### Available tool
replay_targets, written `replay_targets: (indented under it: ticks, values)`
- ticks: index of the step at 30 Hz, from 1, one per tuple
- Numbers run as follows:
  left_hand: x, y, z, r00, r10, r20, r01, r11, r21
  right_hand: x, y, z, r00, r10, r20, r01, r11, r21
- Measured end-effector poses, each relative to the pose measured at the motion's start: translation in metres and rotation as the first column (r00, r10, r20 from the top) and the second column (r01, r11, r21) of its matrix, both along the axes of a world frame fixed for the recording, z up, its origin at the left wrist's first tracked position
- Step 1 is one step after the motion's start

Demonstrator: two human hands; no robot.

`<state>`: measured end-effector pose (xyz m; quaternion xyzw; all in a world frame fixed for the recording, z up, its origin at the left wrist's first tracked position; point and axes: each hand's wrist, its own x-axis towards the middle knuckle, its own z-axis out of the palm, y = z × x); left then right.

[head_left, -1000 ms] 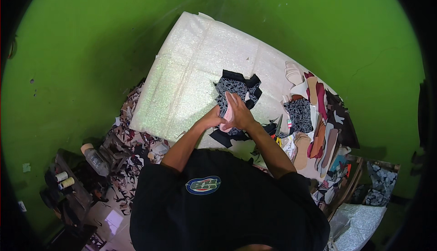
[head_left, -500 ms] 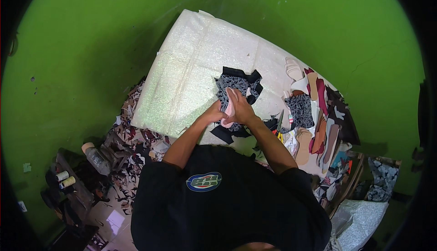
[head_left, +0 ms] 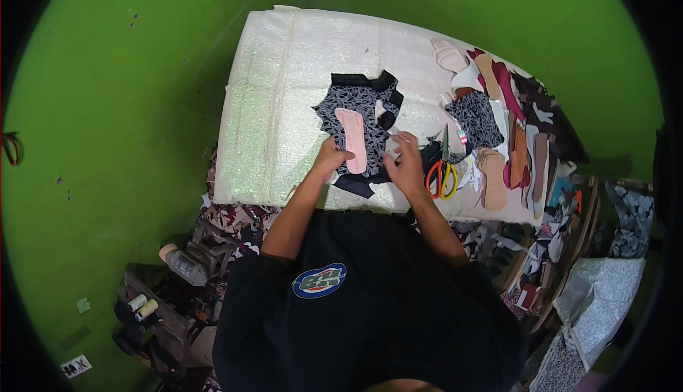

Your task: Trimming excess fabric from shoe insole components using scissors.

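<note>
A pink insole-shaped piece [head_left: 351, 130] lies lengthwise on a black-and-grey patterned fabric piece [head_left: 328, 109], whose ragged edges bear black strips. At its lower left edge my left hand [head_left: 330, 160] grips it, thumb over the pink surface; the other fingers are partly hidden. My right hand [head_left: 407, 168] is just right of the fabric, fingers apart and slightly bent, with nothing visible in them. To the right of that hand rest scissors [head_left: 449, 182] with one red and one yellow handle loop, blades pointing away from me.
A shiny whitish sheet covers the table [head_left: 277, 100]. On its right side are a second patterned fabric piece [head_left: 478, 118], beige sole shapes [head_left: 492, 178] and brown and maroon strips [head_left: 517, 157]. Scraps [head_left: 231, 220] pile beyond the near left edge. Thread spools [head_left: 146, 309] stand at lower left.
The pink piece, earlier between both hands, now lies flatter on the fabric. My right hand has come off it to the right. My view has shifted, showing the scissors more fully.
</note>
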<state>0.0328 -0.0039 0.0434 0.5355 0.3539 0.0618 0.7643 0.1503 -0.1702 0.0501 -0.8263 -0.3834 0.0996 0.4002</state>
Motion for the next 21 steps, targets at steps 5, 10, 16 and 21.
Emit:
replay_targets:
  ticks: [5, 10, 16, 21]
  values:
    - [-0.008, 0.001, -0.063, 0.982, 0.056, -0.179, -0.05, 0.998, 0.039, 0.013, -0.072, -0.012, 0.927, -0.356, 0.118, 0.365, 0.929, -0.059]
    - [-0.004, -0.003, -0.051, 0.975, 0.084, -0.208, -0.093, 0.995, -0.036, 0.017, -0.109, -0.028, 0.814, -0.493, 0.309, 0.562, 0.802, -0.203]
    - [0.001, -0.007, -0.025, 0.982, 0.049, -0.184, -0.062, 0.996, -0.062, 0.034, -0.115, -0.034, 0.792, -0.587, 0.166, 0.603, 0.71, -0.364]
    - [-0.006, -0.006, -0.031, 0.984, 0.038, -0.176, -0.053, 0.995, -0.084, 0.043, -0.113, -0.023, 0.811, -0.574, 0.111, 0.549, 0.682, -0.484]
